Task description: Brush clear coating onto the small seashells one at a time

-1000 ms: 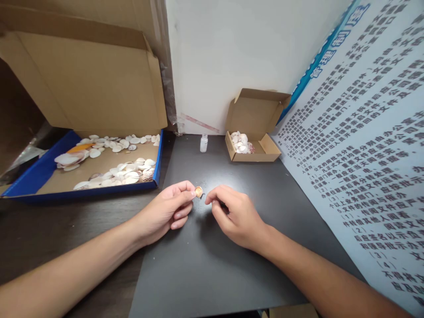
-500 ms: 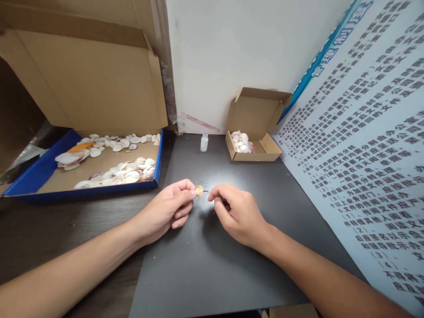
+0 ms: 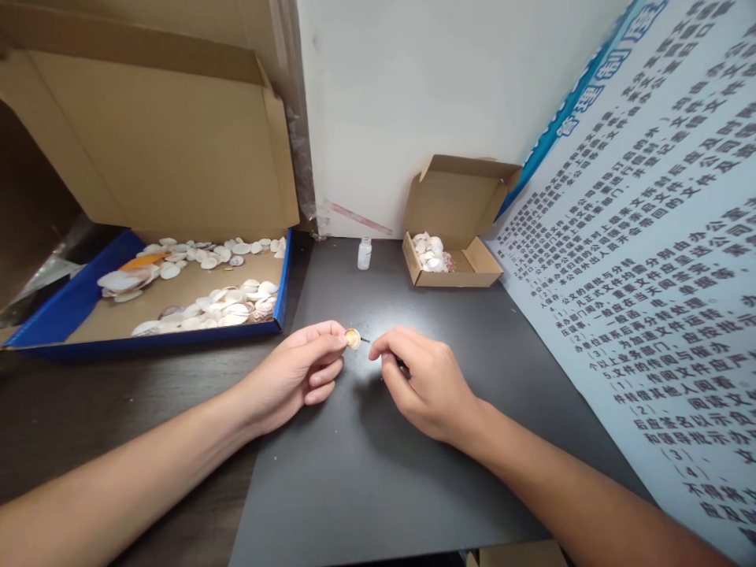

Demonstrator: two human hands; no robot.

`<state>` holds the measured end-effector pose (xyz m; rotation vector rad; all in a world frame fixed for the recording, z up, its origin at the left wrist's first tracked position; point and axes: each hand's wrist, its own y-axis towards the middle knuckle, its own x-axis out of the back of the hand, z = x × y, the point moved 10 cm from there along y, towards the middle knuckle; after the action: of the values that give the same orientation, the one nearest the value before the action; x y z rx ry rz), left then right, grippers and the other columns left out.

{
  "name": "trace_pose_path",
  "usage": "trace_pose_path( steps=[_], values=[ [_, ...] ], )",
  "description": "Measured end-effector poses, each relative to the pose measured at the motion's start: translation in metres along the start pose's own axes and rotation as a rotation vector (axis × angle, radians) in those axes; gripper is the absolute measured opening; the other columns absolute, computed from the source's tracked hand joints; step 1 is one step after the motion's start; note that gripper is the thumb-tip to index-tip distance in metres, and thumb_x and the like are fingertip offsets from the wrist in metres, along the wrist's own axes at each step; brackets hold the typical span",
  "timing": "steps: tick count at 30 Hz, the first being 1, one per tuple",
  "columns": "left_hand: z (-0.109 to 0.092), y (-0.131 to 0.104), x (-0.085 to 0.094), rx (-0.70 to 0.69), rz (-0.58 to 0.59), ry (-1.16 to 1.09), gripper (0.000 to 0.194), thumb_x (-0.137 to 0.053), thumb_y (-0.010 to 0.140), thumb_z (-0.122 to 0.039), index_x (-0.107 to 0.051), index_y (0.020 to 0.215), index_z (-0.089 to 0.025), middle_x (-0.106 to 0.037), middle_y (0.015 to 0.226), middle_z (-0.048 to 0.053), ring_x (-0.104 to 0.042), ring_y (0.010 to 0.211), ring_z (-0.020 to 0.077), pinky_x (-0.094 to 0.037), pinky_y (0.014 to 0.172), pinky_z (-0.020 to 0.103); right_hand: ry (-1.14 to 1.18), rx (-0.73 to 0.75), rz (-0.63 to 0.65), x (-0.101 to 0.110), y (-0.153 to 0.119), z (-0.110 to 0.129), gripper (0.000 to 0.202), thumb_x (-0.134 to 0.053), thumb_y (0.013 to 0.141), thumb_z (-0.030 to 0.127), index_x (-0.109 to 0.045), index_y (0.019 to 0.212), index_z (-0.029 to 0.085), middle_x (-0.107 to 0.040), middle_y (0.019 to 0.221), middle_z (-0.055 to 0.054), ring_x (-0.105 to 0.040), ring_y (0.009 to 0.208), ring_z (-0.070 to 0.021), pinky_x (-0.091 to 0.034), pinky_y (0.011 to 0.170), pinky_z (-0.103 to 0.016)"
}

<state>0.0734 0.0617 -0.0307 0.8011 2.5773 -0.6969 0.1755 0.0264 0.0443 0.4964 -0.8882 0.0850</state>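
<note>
Between the thumb and forefinger of my left hand [image 3: 313, 364] is a small yellowish seashell [image 3: 353, 339], its hollow side partly facing me. My right hand [image 3: 416, 374] is closed with its fingertips just right of the shell. A thin dark-tipped tool [image 3: 365, 341] sticks out from these fingers towards the shell's edge. Most of the tool is hidden in my hand, and I cannot tell whether its tip touches the shell. Both hands are above a dark grey mat [image 3: 331, 488].
At the left, an open blue-edged cardboard box [image 3: 118, 340] holds several white seashells [image 3: 221, 307]. A small bottle [image 3: 365, 254] stands at the back. Beside it, a smaller open carton [image 3: 457, 278] contains more shells. A printed board [image 3: 643, 260] leans along the right side.
My left hand and the shell have shifted very slightly left. The right hand is almost in the same place, with the dark tip still near the shell.
</note>
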Motion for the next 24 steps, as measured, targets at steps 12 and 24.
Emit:
trace_pose_path(
  steps=[12, 24],
  values=[
    [0.0, -0.001, -0.001, -0.001, -0.002, 0.0, 0.018, -0.063, 0.088, -0.026, -0.053, 0.074, -0.02, -0.03, 0.053, -0.009, -0.017, 0.044, 0.0062, -0.024, 0.033, 0.011, 0.031, 0.04, -0.012, 0.001, -0.001, 0.004, 0.02, -0.043, 0.086, 0.01, -0.062, 0.085, 0.018, -0.061, 0.074, -0.001, -0.053, 0.063, -0.0139, -0.038, 0.062, -0.027],
    [0.0, -0.001, -0.004, 0.001, 0.014, 0.004, 0.019, -0.062, 0.089, -0.025, -0.052, 0.074, -0.019, -0.031, 0.052, -0.009, -0.016, 0.044, 0.0062, -0.024, 0.033, 0.011, 0.028, 0.048, 0.03, -0.005, 0.0, 0.004, 0.02, -0.044, 0.085, 0.01, -0.062, 0.085, 0.019, -0.062, 0.074, -0.001, -0.054, 0.064, -0.0143, -0.038, 0.061, -0.026]
  ],
)
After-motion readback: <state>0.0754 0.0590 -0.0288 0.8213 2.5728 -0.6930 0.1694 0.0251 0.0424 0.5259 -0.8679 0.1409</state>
